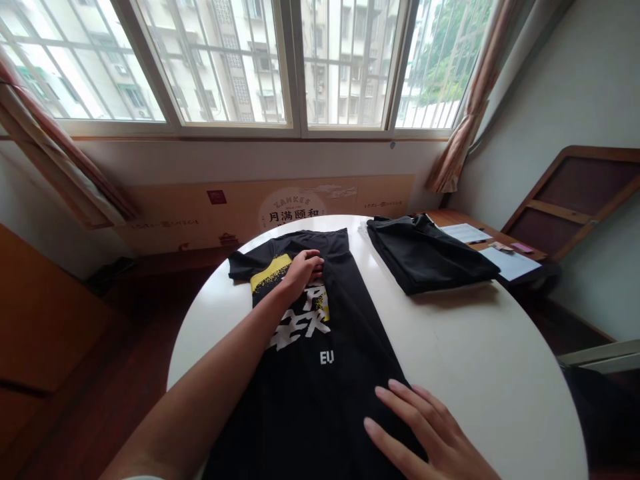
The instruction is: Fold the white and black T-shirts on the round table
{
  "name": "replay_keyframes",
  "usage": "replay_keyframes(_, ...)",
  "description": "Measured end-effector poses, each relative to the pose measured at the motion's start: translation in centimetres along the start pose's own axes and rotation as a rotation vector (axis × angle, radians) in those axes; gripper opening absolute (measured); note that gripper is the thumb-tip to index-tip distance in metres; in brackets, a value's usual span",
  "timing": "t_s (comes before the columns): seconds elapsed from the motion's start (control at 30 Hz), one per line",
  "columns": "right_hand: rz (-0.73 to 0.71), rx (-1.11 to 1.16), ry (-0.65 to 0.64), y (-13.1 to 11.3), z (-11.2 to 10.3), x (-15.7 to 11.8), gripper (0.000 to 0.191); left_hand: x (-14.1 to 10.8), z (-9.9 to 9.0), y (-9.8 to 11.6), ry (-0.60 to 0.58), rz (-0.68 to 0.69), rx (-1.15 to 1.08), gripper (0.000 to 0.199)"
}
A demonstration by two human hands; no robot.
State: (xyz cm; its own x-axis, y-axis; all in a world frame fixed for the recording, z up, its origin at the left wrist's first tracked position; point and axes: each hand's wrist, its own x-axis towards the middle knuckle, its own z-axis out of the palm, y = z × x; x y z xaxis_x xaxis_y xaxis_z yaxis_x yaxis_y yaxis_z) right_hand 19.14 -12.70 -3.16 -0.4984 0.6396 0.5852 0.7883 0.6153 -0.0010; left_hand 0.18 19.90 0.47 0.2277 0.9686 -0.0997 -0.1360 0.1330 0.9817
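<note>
A black T-shirt (310, 373) with white and yellow print lies lengthwise on a round white table (480, 347), one sleeve out to the left. My left hand (303, 273) sits on the shirt's upper part, fingers curled into the fabric beside the yellow print. My right hand (420, 427) rests flat on the shirt's lower right edge, fingers spread. A folded black garment (425, 257) lies to the right of the shirt, out of reach of both hands' contact.
Beyond the round table, a wooden table (453, 218) holds white papers (510, 263). A wood-framed panel (570, 200) leans against the right wall. A printed cardboard banner (265, 213) stands beneath the window.
</note>
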Motion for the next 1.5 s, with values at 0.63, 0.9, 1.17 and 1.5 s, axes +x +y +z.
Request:
replay_keyframes(0.63, -0.042, -0.096, -0.085, 4.1, -2.2, 1.7, 0.072, 5.9, -1.5, -0.3, 0.167, 0.324, 0.910, 0.016)
replay_keyframes(0.9, -0.079, -0.001, -0.075, 3.1, -1.7, 0.3, 0.042, 5.6, -1.5, -1.0, 0.159, 0.374, 0.932, 0.018)
replay_keyframes(1.17, -0.017, -0.094, -0.012, 2.3, -2.6, 0.4, 0.043, 5.6, -1.7, -1.3, 0.189, 0.434, 0.852, 0.038)
replay_keyframes(1.5, -0.158, -0.056, -0.121, 1.2, 1.0, 0.6, 0.041, 5.9, -2.8, -0.6, 0.173, 0.339, 0.545, 0.048)
